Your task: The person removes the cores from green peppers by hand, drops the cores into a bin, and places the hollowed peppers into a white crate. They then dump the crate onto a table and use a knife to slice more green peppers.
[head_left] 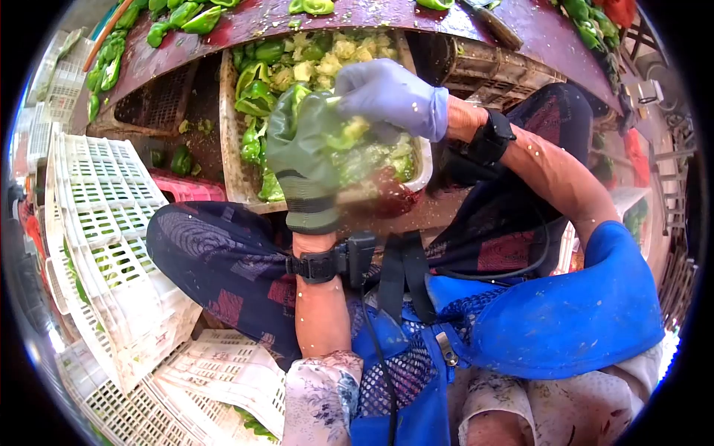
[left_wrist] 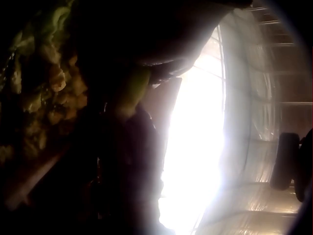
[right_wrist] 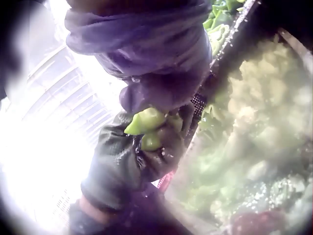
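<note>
Green pepper (right_wrist: 148,120) in left hand (head_left: 303,152), right hand (head_left: 390,98) overlapping, crate (head_left: 228,100) beneath

Wht crates (head_left: 111,223) & pink bskt (head_left: 195,188)

Our left hand (head_left: 301,152), gloved in dark green, has its fingers curled, its forearm (head_left: 322,320) reaching straight forward. Our right hand (head_left: 387,97), in a purple glove, closes in just beside it, fingers bent, its forearm (head_left: 554,163) slanting across from our right. Both wrists wear black straps (head_left: 318,266).
</note>
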A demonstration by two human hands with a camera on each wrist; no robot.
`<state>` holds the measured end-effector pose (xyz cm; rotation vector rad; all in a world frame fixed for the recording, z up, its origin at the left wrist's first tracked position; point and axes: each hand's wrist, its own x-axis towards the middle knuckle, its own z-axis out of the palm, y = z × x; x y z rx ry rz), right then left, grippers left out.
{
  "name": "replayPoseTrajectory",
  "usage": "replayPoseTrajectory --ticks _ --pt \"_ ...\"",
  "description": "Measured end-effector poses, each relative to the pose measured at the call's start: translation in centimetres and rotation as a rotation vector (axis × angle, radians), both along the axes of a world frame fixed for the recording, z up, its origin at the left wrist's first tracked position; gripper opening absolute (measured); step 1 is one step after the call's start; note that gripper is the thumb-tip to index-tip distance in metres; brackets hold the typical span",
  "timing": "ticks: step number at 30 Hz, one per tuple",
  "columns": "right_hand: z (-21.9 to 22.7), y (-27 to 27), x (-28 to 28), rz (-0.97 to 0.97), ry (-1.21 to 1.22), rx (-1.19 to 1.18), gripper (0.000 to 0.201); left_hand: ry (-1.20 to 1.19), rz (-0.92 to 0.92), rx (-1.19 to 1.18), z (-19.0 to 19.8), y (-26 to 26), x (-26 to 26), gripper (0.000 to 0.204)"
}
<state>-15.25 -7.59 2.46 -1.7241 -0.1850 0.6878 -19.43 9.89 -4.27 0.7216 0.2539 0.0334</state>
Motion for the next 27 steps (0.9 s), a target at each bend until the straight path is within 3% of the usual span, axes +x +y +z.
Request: replayPoseTrajectory --ticks 2,4,5,6,11,13,16,17,20,21,23,26,27 --pt "-1.2 -0.3 0.4 0.018 0.037 0.093 0.009 -0.059 0.016 0.062 -0.4 -0.1 -0.3 0.033" --pt "0.1 -0.6 -0.1 0.029 0.191 0.244 0.012 -0.176 0.131 0.368 0.7 -1.6 -0.8 0.032" --pt "0.1 -0.6 0.0 0.026 0.242 0.296 0.013 -0.161 0.080 0.148 0.7 -1.4 -0.5 0.031" --pt "0.3 -0.6 0.0 0.024 0.293 0.348 0.014 -0.139 0.097 0.185 0.8 -1.4 -0.6 0.031" --pt "2.3 0.3 -0.6 0.073 -0.022 -0.106 0.019 -0.171 0.078 0.489 0.0 -0.4 -0.2 0.039" --pt "2.7 0.3 -1.0 0.091 -0.081 -0.192 0.018 -0.202 0.101 0.757 0.5 -1.2 -0.7 0.044" --pt "3.1 0.2 -0.8 0.229 -0.158 -0.296 0.017 -0.154 -0.003 0.568 1.2 -1.1 -0.7 0.046" --pt "2.5 0.0 -0.7 0.254 -0.242 -0.282 0.013 -0.261 0.060 0.692 -0.7 -0.7 -0.4 0.044" --pt "-0.7 -1.1 0.7 0.030 -0.001 0.398 0.011 -0.135 0.031 0.423 -0.5 -0.4 -0.2 0.039" --pt "1.8 -1.0 -0.3 -0.028 0.064 0.369 0.011 -0.237 0.045 0.633 -0.6 -0.2 -0.2 0.036" --pt "3.1 -1.4 -0.3 0.138 -0.029 0.221 0.019 -0.312 -0.009 0.496 -1.7 1.3 0.5 0.037" --pt "4.3 -1.4 -0.9 0.366 -0.228 -0.093 0.028 -0.297 -0.052 0.375 1.8 0.4 -0.4 0.039" --pt "4.0 -1.3 -0.9 0.449 -0.337 -0.175 0.029 -0.239 -0.009 0.556 2.2 0.1 -0.2 0.037"
